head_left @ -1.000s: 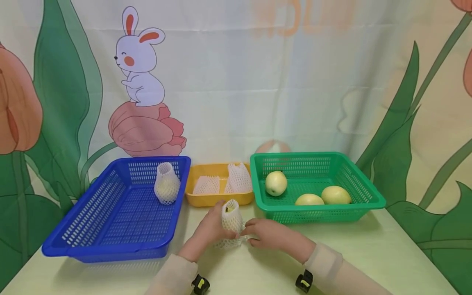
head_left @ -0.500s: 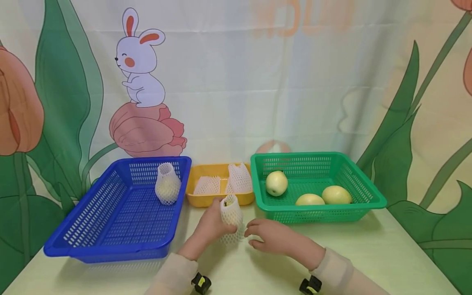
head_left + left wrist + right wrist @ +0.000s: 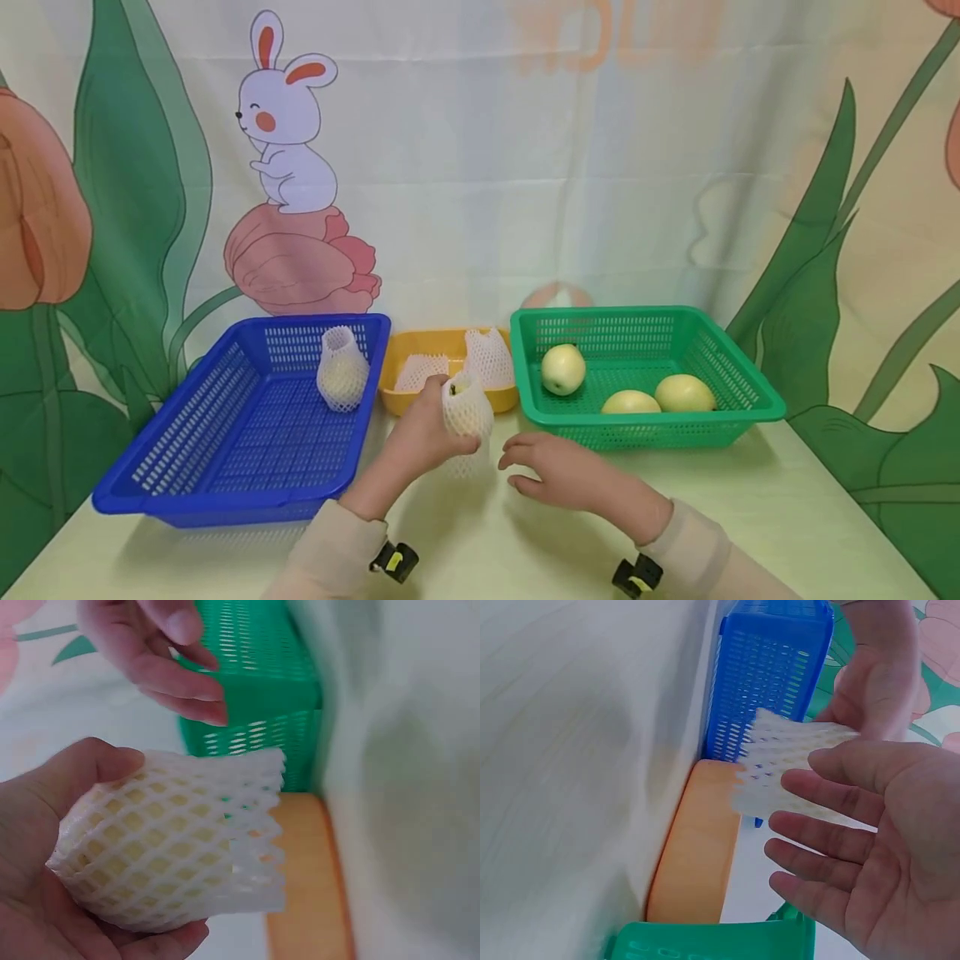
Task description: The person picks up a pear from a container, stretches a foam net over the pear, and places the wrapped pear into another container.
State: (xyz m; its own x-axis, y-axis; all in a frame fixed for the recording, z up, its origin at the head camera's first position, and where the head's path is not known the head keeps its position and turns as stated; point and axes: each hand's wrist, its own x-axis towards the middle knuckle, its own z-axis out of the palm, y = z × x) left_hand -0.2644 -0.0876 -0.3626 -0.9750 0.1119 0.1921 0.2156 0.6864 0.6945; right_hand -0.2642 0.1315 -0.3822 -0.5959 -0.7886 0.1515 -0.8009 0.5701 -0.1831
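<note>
Printed cloth (image 3: 465,183) backs the table (image 3: 540,558). Before the tray (image 3: 397,403), the left hand (image 3: 426,429) grasps a netted fruit (image 3: 468,412); the right hand (image 3: 553,472), relaxed, holds nothing. Probably firm but bruisable inside soft net (image 3: 172,840): best cupped round its belly.

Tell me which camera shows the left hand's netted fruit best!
Left wrist: the netted fruit is biggest there, pale yellow showing through its net. The head view shows it smaller, with a dark stem on top. The right wrist view shows mostly net, partly behind the right hand.
</note>
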